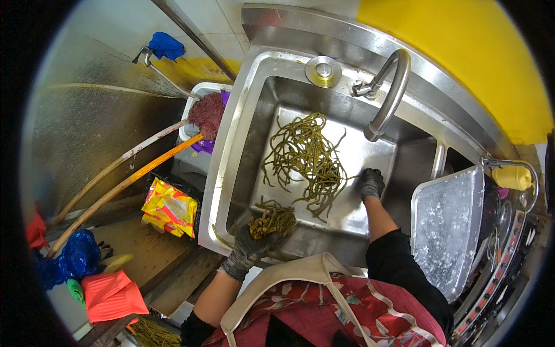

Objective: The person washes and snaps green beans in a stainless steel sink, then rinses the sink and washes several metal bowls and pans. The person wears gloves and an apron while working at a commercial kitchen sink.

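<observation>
A stainless steel sink (233, 173) lies before me, with a loose heap of long green beans (314, 160) spread over its floor. My left hand (256, 245), in a grey glove, grips a bundle of green beans (274, 219) at the sink's near left corner; cut or broken ends face up. Inside the basin to the right of the heap is my right hand (372, 182), gloved alike, its fingers curled. A bean's end reaches close to its fingertips; whether it holds the bean I cannot tell.
A curved faucet (392, 93) rises over the sink's far right. A round drain strainer (323, 71) sits on the back ledge. At right stands a wet metal tray (446, 230). Left are wooden mop handles (130, 178), a yellow-red package (170, 207) and an orange-red cloth (112, 297).
</observation>
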`<control>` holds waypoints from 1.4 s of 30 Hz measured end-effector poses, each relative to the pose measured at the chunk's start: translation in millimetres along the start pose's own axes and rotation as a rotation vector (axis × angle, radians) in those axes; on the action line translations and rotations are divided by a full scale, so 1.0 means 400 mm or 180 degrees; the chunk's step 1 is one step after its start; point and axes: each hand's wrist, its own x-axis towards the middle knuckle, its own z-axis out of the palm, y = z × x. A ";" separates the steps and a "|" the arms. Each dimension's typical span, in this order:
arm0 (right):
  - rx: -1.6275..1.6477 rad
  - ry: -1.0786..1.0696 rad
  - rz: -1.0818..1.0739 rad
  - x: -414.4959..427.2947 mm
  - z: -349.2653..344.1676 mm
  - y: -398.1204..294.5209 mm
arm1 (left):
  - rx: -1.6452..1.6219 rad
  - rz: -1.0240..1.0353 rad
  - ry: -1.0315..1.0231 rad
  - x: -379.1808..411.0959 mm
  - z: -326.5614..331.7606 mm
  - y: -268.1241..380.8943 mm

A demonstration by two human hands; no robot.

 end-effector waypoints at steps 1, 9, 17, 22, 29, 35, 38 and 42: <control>0.0118 -0.0076 0.0081 0.004 0.007 0.009 | 0.0034 0.0048 0.0036 0.006 0.001 0.001; 0.1543 0.0401 -0.1605 -0.196 -0.002 0.007 | 0.0634 0.0215 -0.0404 0.038 0.037 0.002; 0.2319 -0.0800 -0.2822 -0.505 -0.308 -0.170 | 0.2492 -0.0005 -0.1517 0.092 0.128 0.030; 0.2610 -0.1282 -0.3629 -0.352 -0.217 -0.182 | 0.1028 -0.0207 -0.1285 0.090 0.081 0.033; 0.0380 0.0117 -0.1177 0.192 0.126 -0.139 | -0.0862 -0.0107 -0.0778 0.056 -0.014 0.089; 0.0745 0.0062 -0.1629 0.043 -0.018 -0.214 | -0.0553 0.0128 0.0007 0.028 -0.049 0.073; 0.1186 -0.0314 -0.2105 -0.147 -0.165 -0.209 | -0.0143 0.0654 -0.0188 0.077 0.019 0.033; 0.0646 -0.0811 -0.3603 -0.361 -0.283 -0.214 | 0.0298 0.0605 -0.0583 0.123 0.075 -0.032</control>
